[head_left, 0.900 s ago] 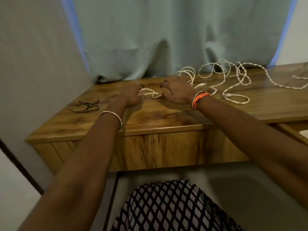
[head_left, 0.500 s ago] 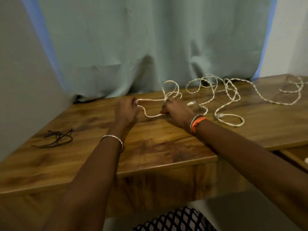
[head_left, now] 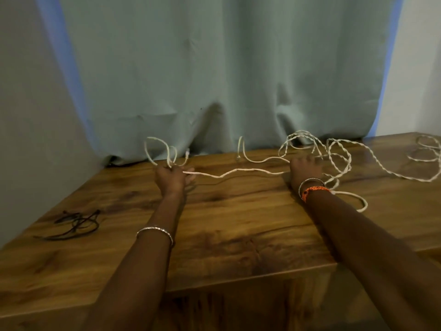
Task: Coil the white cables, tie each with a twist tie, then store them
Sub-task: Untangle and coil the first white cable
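A long white braided cable (head_left: 241, 171) runs across the wooden table (head_left: 226, 225). My left hand (head_left: 171, 178) grips a few small loops of it, which stand up above my fist near the curtain. A stretch of cable leads right to my right hand (head_left: 304, 170), whose fingers curl over it beside a loose tangle of white cable (head_left: 338, 158). More white cable (head_left: 427, 151) lies at the far right edge. Dark twist ties (head_left: 76, 223) lie on the table at the left.
A pale green curtain (head_left: 214, 80) hangs just behind the table's back edge. Grey wall stands at the left. The table's front edge runs below my forearms, with a step down at the right.
My hands have drawn apart: the left moved left with the gathered loops, the right moved right along the cable. The cable between them is now stretched out. The camera has tilted up.
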